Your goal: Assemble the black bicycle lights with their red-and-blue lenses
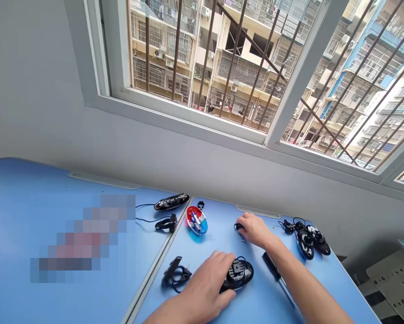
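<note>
My left hand [207,283] rests on an opened black mouse base [238,273] near the front of the blue table [222,310], fingers curled over its left side. My right hand [254,229] reaches further back and closes its fingertips on a small black part [237,226] lying on the table. A black screwdriver [278,276] lies under my right forearm. A transparent red and blue mouse shell [196,220] sits just left of my right hand.
A black mouse top shell [172,201] and a black part with a cable [166,223] lie on the left table. Another black shell piece [175,271] sits at the table seam. Two dismantled black mice [309,238] lie at the right. A barred window is behind.
</note>
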`<state>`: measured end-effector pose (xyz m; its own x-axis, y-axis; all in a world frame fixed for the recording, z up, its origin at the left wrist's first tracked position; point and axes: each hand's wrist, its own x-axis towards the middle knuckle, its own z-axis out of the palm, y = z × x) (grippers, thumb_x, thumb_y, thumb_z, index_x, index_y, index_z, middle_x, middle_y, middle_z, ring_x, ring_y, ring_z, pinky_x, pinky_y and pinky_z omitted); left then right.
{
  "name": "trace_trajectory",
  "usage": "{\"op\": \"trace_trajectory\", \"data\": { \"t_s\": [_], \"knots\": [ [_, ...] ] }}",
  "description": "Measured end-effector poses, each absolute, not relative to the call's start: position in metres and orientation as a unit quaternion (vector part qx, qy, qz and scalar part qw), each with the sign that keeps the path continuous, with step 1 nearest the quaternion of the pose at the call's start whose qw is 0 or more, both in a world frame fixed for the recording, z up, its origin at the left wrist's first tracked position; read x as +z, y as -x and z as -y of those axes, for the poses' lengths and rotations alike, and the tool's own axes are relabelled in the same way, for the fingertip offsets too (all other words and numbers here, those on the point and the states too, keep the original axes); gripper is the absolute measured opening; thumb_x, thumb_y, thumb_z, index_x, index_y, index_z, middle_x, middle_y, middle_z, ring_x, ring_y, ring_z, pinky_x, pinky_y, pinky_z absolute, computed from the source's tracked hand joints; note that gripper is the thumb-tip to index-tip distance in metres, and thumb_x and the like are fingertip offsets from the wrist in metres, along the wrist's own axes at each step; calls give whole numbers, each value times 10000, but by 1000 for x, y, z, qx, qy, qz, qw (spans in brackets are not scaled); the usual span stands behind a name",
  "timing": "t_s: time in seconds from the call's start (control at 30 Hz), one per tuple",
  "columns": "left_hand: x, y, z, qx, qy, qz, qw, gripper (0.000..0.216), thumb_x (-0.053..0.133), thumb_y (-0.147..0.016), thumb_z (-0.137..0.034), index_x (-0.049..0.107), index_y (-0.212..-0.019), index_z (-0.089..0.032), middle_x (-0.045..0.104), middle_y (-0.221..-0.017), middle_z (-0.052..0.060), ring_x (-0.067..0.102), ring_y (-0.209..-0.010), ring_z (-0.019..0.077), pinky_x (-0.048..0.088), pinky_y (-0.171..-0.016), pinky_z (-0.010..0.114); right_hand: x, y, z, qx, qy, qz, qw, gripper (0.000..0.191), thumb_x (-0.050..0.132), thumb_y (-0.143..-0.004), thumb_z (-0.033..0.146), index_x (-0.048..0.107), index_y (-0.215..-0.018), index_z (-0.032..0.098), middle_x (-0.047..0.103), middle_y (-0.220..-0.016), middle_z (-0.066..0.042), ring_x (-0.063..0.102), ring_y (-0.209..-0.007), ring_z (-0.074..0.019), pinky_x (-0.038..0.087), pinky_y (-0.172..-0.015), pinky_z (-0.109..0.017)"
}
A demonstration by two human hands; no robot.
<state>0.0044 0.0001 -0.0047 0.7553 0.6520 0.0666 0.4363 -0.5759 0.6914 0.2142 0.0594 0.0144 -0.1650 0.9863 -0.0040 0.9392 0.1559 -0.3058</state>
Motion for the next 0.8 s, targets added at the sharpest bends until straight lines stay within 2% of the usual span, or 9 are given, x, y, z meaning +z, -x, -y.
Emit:
{"op": "trace_trajectory", "data": {
  "t_s": [0.17, 0.27, 0.33, 0.4, 0.6, 0.8],
  "knots": [
    [-6, -3, 0, 165, -873, -311, 338, 455, 622, -739, -173, 536, -1183, -121, 591, -1127, 147, 527, -1057, 316, 435, -920, 429, 23, -220, -46, 216, 610, 723, 242, 98, 636, -860, 210, 624, -949, 170, 647, -941, -41, 629, -820, -160, 564, -786, -385],
    [-11, -4, 0, 196, -869, -305, 335, 448, 591, -771, -212, 523, -1207, -131, 596, -1123, 144, 540, -1040, 310, 441, -917, 437, 27, -220, -24, 300, 561, 695, 334, 262, 607, -852, 280, 579, -1103, 210, 629, -932, -26, 627, -774, -140, 597, -665, -329],
    [-12, -4, -1, 214, -864, -304, 339, 410, 568, -779, -219, 539, -1185, -160, 611, -1102, 121, 553, -1011, 294, 452, -897, 427, 26, -217, -8, 344, 525, 679, 382, 388, 616, -843, 354, 548, -1204, 230, 622, -929, -24, 629, -787, -143, 608, -656, -326],
    [-12, -5, -1, 222, -860, -303, 346, 364, 561, -774, -221, 570, -1135, -181, 629, -1066, 98, 564, -976, 277, 462, -865, 404, 23, -214, 7, 372, 498, 663, 417, 395, 635, -830, 414, 588, -1171, 221, 618, -899, -23, 627, -791, -147, 609, -668, -328],
    [-6, -6, -1, 236, -840, -288, 395, 292, 555, -759, -217, 626, -1043, -217, 658, -980, 37, 589, -921, 238, 460, -801, 327, 10, -205, 29, 396, 487, 626, 462, 246, 711, -787, 386, 630, -935, 207, 602, -774, 5, 559, -616, -102, 536, -574, -244],
    [-4, -7, 0, 246, -816, -321, 414, 272, 578, -704, -202, 617, -973, -217, 647, -925, 12, 591, -859, 218, 451, -758, 296, 11, -198, 37, 337, 520, 649, 442, 114, 687, -780, 286, 609, -792, 204, 576, -669, 33, 509, -608, -107, 464, -576, -224]
  ]
}}
